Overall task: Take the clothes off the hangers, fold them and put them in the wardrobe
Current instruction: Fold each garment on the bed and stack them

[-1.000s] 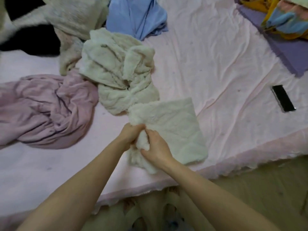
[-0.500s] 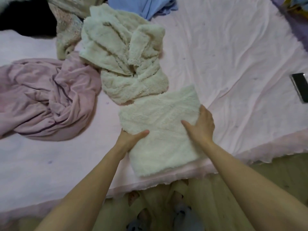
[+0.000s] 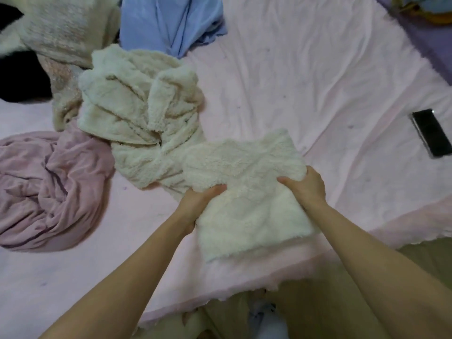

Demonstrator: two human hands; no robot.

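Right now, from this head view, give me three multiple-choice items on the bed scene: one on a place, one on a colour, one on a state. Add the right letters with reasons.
1. Where does the phone lie?
A. on the mauve garment
B. on the pink sheet, right of the folded piece
C. on the floor

2. What colour is the garment at the top, beyond the fluffy cream heap?
A. blue
B. red
C. green

3. How are the hands placed on the folded cream fleece?
A. both off it
B. only one on it
C. one at each side edge

Answers: 1 B, it rests on the pink sheet. 2 A, the blue garment shows there. 3 C, left hand and right hand grip opposite sides.
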